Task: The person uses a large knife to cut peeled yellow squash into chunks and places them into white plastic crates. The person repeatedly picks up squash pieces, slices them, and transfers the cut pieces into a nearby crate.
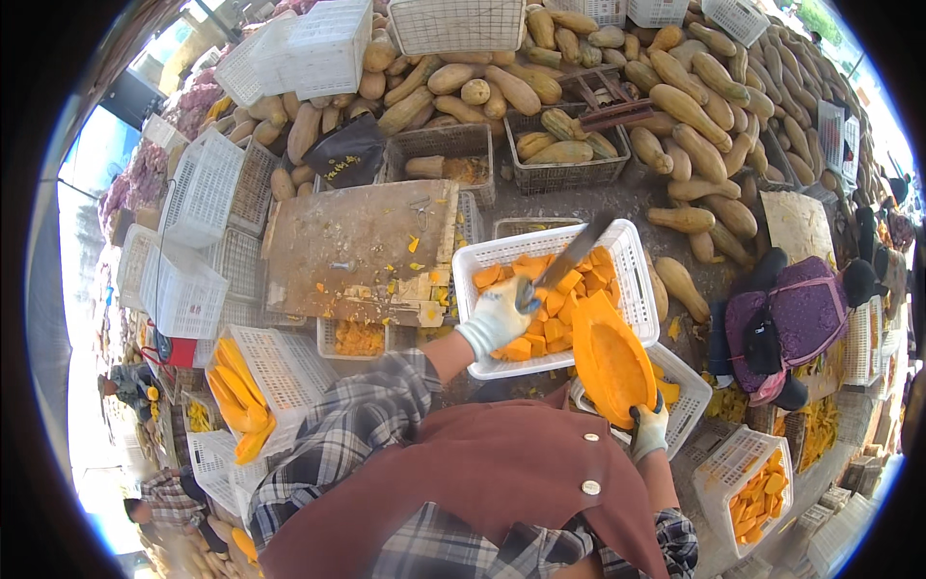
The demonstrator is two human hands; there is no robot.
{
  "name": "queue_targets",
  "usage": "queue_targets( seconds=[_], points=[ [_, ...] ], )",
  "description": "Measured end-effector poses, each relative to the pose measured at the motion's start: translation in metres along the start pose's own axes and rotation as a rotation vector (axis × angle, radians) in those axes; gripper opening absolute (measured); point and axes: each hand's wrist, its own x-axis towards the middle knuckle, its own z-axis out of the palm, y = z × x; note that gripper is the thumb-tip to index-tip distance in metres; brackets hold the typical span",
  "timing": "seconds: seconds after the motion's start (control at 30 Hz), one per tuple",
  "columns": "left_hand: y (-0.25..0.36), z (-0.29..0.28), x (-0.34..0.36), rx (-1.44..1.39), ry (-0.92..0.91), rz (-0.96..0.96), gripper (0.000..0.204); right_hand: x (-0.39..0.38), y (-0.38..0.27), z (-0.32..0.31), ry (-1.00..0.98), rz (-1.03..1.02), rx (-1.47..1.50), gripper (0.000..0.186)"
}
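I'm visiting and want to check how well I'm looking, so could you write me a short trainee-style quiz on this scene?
1. Multiple choice: what does the left hand grip?
A) a rope
B) a knife
C) a bottle
2. True or false: the white crate beneath the left hand is empty.
3. Fill in the blank: the right hand holds a large cut piece of ____.

Key:
1. B
2. False; orange chunks lie in it.
3. squash
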Motion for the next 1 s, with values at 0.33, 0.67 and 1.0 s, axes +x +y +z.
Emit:
queue_targets(
  seconds=[0.33, 0.67, 1.0],
  points=[
    [-0.036, 0.037, -0.015, 0.360, -0.427, -0.293, 0.037, 0.020, -0.028, 0.035, -0.077, -0.123, -0.066, 0.064],
    [-0.005, 0.029, -0.015, 0.273, -0.170, 0.134, 0.029, 0.048, -0.051, 0.058, 0.023, -0.307, -0.574, 0.057],
    [-0.055, 0.054, 0.007, -0.671, -0.432, -0.527, 0.014, 0.052, -0.047, 0.061, 0.067, 0.100, -0.093, 0.052]
  ],
)
